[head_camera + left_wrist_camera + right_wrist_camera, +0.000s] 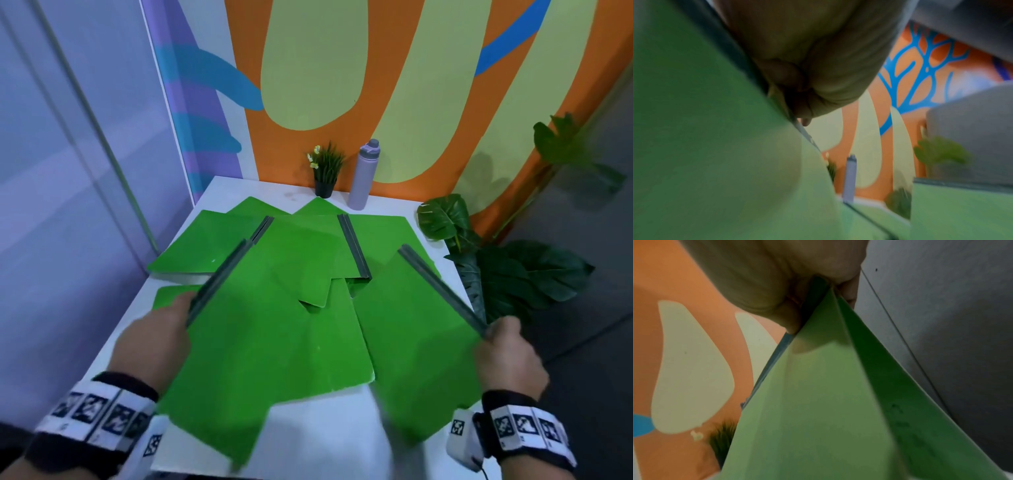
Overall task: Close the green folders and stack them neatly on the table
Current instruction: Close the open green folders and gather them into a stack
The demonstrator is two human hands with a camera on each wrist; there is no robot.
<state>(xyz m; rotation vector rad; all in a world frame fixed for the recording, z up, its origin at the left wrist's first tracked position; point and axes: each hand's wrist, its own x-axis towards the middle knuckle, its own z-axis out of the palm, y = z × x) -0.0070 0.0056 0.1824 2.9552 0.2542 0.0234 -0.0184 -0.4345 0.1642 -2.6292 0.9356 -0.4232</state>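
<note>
Over the white table (308,442), the left hand (154,339) grips one green folder (260,349) by its grey spine, the right hand (507,359) another folder (418,342); more lie open behind. The left wrist view shows fingers (818,68) curled on the spine. The right wrist view shows fingers (764,280) pinching the spine, covers hanging apart.

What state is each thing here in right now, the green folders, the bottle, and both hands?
Left hand: grips the grey spine of a green plastic folder, lifted.
Right hand: grips another green folder's grey spine, covers hanging apart.
Two far green folders: lying open.
Lilac water bottle: upright, capped.
</note>
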